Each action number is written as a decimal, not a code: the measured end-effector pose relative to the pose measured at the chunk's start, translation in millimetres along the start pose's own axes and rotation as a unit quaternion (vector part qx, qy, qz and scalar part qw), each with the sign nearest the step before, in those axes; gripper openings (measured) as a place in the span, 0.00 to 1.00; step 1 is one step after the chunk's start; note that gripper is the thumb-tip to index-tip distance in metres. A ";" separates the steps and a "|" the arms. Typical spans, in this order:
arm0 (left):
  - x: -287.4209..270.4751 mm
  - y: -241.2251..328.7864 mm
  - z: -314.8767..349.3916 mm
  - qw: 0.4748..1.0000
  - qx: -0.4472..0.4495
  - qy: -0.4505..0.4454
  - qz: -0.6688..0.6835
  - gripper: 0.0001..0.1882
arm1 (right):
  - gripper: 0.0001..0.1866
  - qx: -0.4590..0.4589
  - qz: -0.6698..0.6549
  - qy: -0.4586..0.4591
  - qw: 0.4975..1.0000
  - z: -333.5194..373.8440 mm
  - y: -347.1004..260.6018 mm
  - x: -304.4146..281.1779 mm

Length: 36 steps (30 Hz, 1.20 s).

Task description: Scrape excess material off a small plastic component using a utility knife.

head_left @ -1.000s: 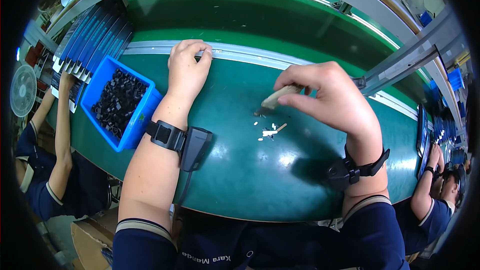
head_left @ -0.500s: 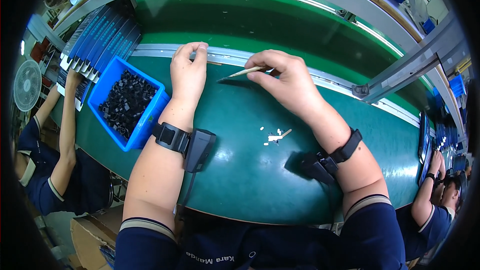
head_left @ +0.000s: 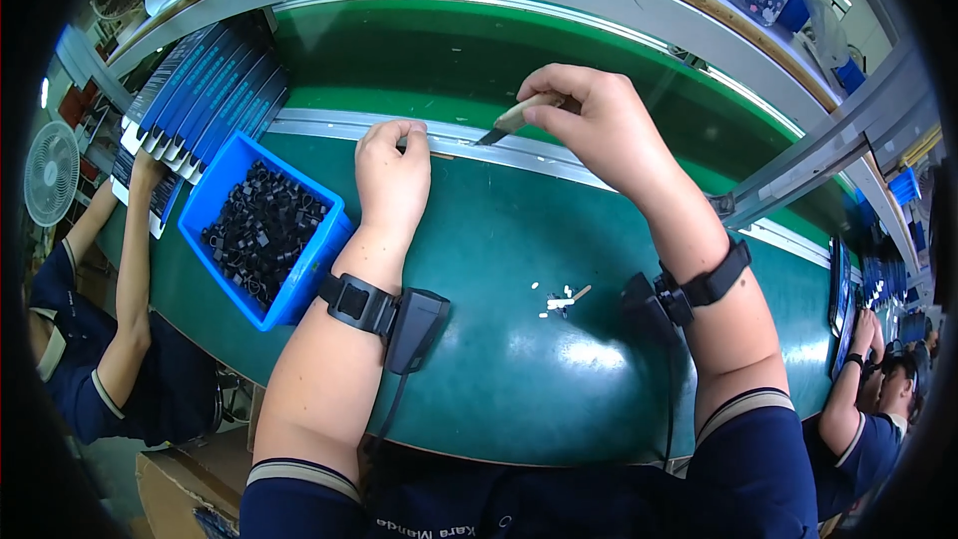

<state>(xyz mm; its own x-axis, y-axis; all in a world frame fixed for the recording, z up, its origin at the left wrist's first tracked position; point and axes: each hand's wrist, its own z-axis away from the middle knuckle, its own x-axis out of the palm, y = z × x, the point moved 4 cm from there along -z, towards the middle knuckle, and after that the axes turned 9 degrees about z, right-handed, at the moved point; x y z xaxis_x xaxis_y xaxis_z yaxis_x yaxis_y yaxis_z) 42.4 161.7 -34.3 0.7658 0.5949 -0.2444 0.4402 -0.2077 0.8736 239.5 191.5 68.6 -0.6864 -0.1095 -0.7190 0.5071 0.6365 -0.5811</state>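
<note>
My right hand (head_left: 597,118) is closed around the pale handle of a flat brush (head_left: 512,120). The brush tilts down to the left, its dark bristles at the metal rail (head_left: 539,162) along the bench's far edge. To its left, my left hand (head_left: 392,168) is at the same rail, thumb and fingers drawn together. Whatever they may pinch is hidden. A thin brown strip (head_left: 442,156) lies by the rail beside the left fingertips. On the green bench top (head_left: 479,339), small white and dark bits (head_left: 561,302) lie with a short light stick.
A blue bin (head_left: 266,314) of small black parts stands left of my left forearm. Behind it, several dark blue boxes (head_left: 215,80) stand in a row. A co-worker's arm (head_left: 135,250) reaches to them. A slanted metal post (head_left: 798,155) rises at the right; another person (head_left: 866,409) sits beyond.
My right hand has moved up and away with the brush, bringing its bristles from the bench top to the rail. My left hand has shifted slightly to the right and nearer.
</note>
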 end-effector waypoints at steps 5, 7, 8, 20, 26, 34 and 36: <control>1.4 -2.8 -0.3 1.000 0.022 -0.014 -0.014 0.09 | 0.08 0.026 0.022 -0.020 0.999 -10.2 17.8 16.5; 2.0 -1.2 1.0 1.000 0.024 -0.012 -0.015 0.09 | 0.09 0.041 0.029 -0.042 0.998 -12.8 21.0 21.1; 2.0 1.0 1.6 0.999 0.028 -0.013 -0.016 0.09 | 0.09 0.041 0.030 -0.042 0.998 -13.9 22.2 21.6; 2.7 2.4 2.7 0.998 0.046 -0.009 -0.030 0.09 | 0.09 0.040 0.044 -0.065 0.996 -30.8 39.4 21.9; 2.9 2.7 2.2 0.998 0.050 -0.011 -0.035 0.08 | 0.10 0.073 -0.011 -0.140 0.987 -36.6 38.3 22.5; 4.4 3.1 2.6 0.995 0.072 -0.013 -0.072 0.08 | 0.10 0.086 -0.067 -0.043 0.993 -30.9 46.1 37.7; 5.0 3.6 2.4 0.994 0.080 -0.015 -0.076 0.08 | 0.10 0.065 -0.044 -0.028 0.997 -26.3 44.8 40.2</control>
<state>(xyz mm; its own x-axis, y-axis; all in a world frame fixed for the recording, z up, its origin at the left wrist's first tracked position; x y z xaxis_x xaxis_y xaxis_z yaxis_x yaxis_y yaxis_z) 49.0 162.0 -33.4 0.6973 0.6055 -0.3835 0.6192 -0.2393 0.7479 221.0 235.7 23.7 -0.7029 -0.2043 -0.6813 0.5127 0.5183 -0.6844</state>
